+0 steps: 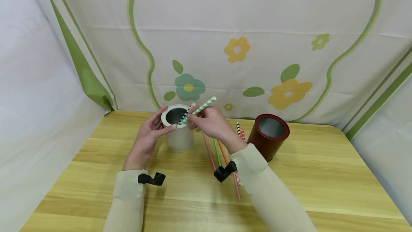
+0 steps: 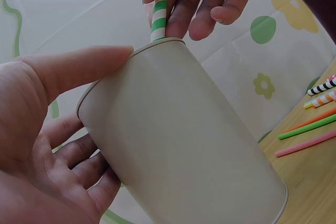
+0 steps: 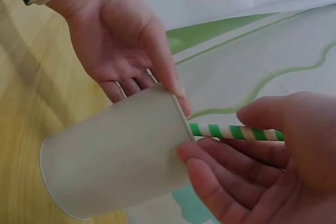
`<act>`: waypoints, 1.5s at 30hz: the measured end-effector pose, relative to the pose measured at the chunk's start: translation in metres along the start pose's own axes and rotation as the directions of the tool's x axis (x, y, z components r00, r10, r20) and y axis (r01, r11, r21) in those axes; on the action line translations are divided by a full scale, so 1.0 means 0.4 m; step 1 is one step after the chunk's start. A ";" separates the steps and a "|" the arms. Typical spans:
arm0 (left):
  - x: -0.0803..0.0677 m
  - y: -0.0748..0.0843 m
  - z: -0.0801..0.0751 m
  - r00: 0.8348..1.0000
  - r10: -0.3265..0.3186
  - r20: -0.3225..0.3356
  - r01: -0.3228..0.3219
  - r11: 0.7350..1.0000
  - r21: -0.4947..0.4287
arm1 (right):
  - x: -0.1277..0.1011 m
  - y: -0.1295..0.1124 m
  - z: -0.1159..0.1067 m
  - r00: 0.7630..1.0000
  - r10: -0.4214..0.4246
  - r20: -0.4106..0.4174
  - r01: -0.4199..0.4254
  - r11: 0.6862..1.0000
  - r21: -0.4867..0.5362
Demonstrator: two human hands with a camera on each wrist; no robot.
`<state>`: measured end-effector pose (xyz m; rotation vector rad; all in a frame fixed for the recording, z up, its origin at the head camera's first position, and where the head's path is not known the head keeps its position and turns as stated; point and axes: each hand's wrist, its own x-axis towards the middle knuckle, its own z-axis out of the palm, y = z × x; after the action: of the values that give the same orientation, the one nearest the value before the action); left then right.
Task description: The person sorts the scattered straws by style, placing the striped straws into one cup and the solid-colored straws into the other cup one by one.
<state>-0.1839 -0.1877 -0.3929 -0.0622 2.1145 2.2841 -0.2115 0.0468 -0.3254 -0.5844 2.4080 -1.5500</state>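
Observation:
My left hand (image 1: 145,139) grips a white can (image 1: 180,141) at its top left, thumb on the rim and fingers round the far side. Between thumb and fingers of my right hand (image 1: 213,122), a green-and-white striped straw (image 1: 207,104) is pinched at a slant. Its lower end reaches into the can's mouth, as the right wrist view shows with the striped straw (image 3: 218,130) entering past the rim. A dark blue striped straw (image 1: 184,116) leans inside the can, and a pale straw with reddish marks (image 1: 193,105) shows beside the right fingers.
A dark red can (image 1: 266,144) stands upright on the wooden table (image 1: 322,174), right of the right forearm. Under that forearm lie several straws, among them a pink straw (image 1: 209,151), a green straw (image 1: 217,153) and a black-and-white straw (image 1: 238,128). A flowered cloth (image 1: 206,53) hangs behind.

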 end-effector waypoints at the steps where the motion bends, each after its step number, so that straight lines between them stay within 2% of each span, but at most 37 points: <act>1: 0.000 0.001 0.000 1.000 0.000 0.001 0.000 1.000 0.000 | 0.002 -0.002 -0.003 1.000 0.001 0.014 -0.001 1.000 -0.009; 5: -0.003 0.002 0.000 1.000 0.001 0.002 -0.001 1.000 -0.003 | 0.004 -0.007 -0.007 0.999 0.004 0.043 -0.003 1.000 -0.026; 10: -0.005 0.000 0.001 1.000 0.001 0.002 -0.001 1.000 -0.010 | 0.004 -0.007 -0.008 0.999 0.005 0.041 -0.004 1.000 -0.029; 20: 0.003 -0.005 0.004 1.000 0.001 0.000 -0.001 1.000 -0.008 | -0.002 -0.006 -0.009 0.999 0.037 0.007 -0.037 0.999 -0.003; 25: 0.002 -0.003 0.003 1.000 -0.006 -0.004 0.006 1.000 -0.010 | -0.002 -0.006 -0.009 0.999 0.034 -0.030 -0.034 0.999 -0.005; 37: -0.003 -0.001 0.004 1.000 -0.003 0.001 0.003 1.000 -0.014 | -0.016 0.006 -0.011 0.998 0.004 -0.059 -0.003 1.000 0.015; 41: -0.002 -0.002 0.003 1.000 -0.005 -0.010 0.005 1.000 -0.006 | -0.034 0.012 -0.025 0.999 -0.002 -0.039 0.003 1.000 0.021; 45: 0.001 0.000 0.002 1.000 -0.005 -0.018 0.005 1.000 -0.002 | -0.053 0.031 -0.045 1.000 0.007 0.015 -0.008 0.999 0.031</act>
<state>-0.1842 -0.1871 -0.3931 -0.0889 2.1186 2.2910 -0.2021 0.0753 -0.3296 -0.5782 2.3680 -1.5719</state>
